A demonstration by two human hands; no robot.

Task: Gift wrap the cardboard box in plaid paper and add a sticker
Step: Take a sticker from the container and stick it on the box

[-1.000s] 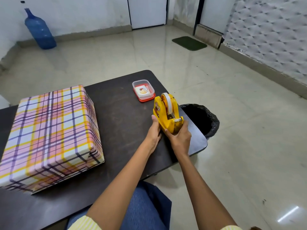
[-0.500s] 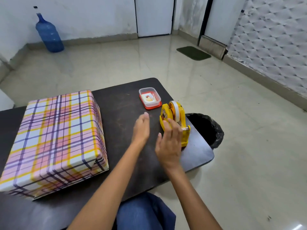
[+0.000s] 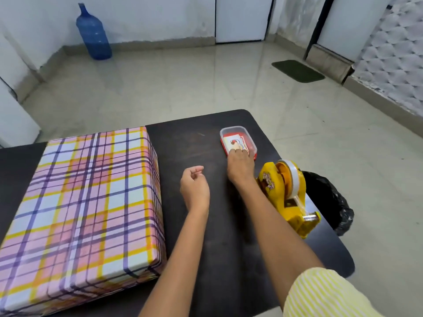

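My right hand [image 3: 240, 165] reaches into the tub [image 3: 229, 130], fingertips [image 3: 236, 147] on a sticker [image 3: 230, 141] (grip unclear); my left hand [image 3: 194, 186] hovers loosely curled, empty.

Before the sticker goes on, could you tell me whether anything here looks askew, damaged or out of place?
Nothing stands out. The wrapped box lies flat with smooth paper, the tape dispenser stands upright, and the sticker tub sits level, fingers of the right hand inside.

Plaid-wrapped box [image 3: 87, 197], flat at near left, white sticker [image 3: 230, 143] lying in clear red-based tub [image 3: 251, 141], far right
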